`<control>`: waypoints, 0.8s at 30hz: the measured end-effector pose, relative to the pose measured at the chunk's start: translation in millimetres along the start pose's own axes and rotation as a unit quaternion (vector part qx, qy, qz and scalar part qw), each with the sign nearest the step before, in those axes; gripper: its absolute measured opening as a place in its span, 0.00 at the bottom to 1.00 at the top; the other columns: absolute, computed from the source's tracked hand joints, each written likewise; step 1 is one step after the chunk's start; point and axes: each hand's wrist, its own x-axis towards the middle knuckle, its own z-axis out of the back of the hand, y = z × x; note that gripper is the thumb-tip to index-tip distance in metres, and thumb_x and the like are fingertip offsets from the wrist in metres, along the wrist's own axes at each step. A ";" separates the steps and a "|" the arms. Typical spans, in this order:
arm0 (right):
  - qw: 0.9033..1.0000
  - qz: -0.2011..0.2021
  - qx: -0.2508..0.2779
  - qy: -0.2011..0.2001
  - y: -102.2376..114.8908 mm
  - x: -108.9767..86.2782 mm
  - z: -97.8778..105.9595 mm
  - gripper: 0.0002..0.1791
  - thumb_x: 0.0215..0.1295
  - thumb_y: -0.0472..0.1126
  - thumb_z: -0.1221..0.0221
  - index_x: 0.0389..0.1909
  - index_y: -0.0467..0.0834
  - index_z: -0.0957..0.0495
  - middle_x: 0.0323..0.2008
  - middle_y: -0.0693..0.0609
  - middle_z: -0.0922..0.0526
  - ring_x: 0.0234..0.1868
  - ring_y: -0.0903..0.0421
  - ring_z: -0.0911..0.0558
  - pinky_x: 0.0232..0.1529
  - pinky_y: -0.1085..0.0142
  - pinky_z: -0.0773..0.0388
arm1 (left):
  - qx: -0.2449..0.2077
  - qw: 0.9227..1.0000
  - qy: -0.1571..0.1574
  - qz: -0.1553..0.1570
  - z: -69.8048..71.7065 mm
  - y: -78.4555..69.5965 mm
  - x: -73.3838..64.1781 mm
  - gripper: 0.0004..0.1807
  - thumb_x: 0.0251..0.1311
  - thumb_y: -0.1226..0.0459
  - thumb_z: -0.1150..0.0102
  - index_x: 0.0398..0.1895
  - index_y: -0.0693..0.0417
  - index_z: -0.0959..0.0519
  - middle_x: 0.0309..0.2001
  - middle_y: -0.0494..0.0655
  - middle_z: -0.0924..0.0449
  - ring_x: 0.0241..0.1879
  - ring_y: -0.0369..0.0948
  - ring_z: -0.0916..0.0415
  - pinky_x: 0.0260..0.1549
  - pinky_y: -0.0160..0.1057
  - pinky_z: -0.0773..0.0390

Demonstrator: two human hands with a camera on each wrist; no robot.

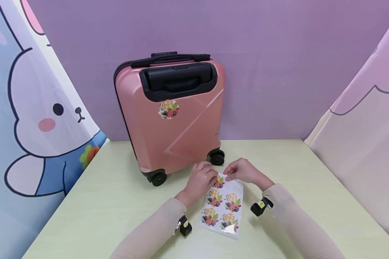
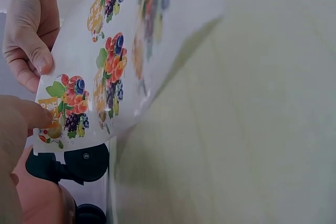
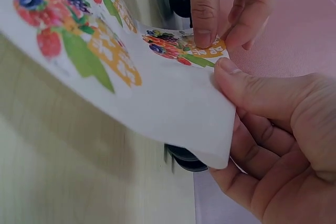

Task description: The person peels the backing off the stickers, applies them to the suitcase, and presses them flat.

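A white sticker sheet printed with several round fruit stickers is held by its far edge. My left hand grips the far left corner, its thumb on the top sticker. Beside it, my right hand pinches the far edge between thumb and fingers, as the right wrist view shows. That part of the sheet is plain white. Behind the hands stands a pink suitcase, upright on its wheels, with one round fruit sticker on its front below the black handle recess.
The suitcase's black wheels rest on a pale wood-grain table, close behind the hands. A purple cloth backdrop hangs behind. At the left is a curtain with a cartoon rabbit. Black wrist cameras sit on both sleeves.
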 end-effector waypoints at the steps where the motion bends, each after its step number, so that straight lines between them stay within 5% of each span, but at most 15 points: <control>1: 1.000 -0.001 0.002 0.001 0.3 -0.2 -0.1 0.05 0.54 0.31 0.29 0.32 0.36 0.13 0.24 0.53 0.15 0.26 0.61 0.20 0.28 0.69 0.24 | -0.003 1.000 -0.002 0.000 0.5 0.0 0.2 0.06 0.50 0.65 0.25 0.31 0.49 0.13 0.35 0.40 0.13 0.50 0.44 0.23 0.47 0.42 0.25; 11: 1.000 -0.004 0.015 0.001 0.9 -1.8 0.5 0.03 0.57 0.31 0.32 0.33 0.36 0.13 0.28 0.50 0.13 0.28 0.61 0.19 0.30 0.69 0.23 | -0.020 1.000 0.005 -0.002 5.7 0.5 1.5 0.03 0.60 0.64 0.33 0.29 0.51 0.13 0.34 0.41 0.13 0.51 0.47 0.22 0.48 0.44 0.25; 24: 1.000 -0.004 -0.002 -0.019 2.1 -2.3 -1.2 0.03 0.58 0.28 0.34 0.33 0.35 0.13 0.30 0.48 0.12 0.30 0.59 0.19 0.31 0.66 0.22 | -0.036 0.999 0.016 -0.015 4.7 0.1 3.0 0.01 0.55 0.66 0.29 0.28 0.51 0.13 0.34 0.42 0.16 0.41 0.41 0.24 0.41 0.39 0.25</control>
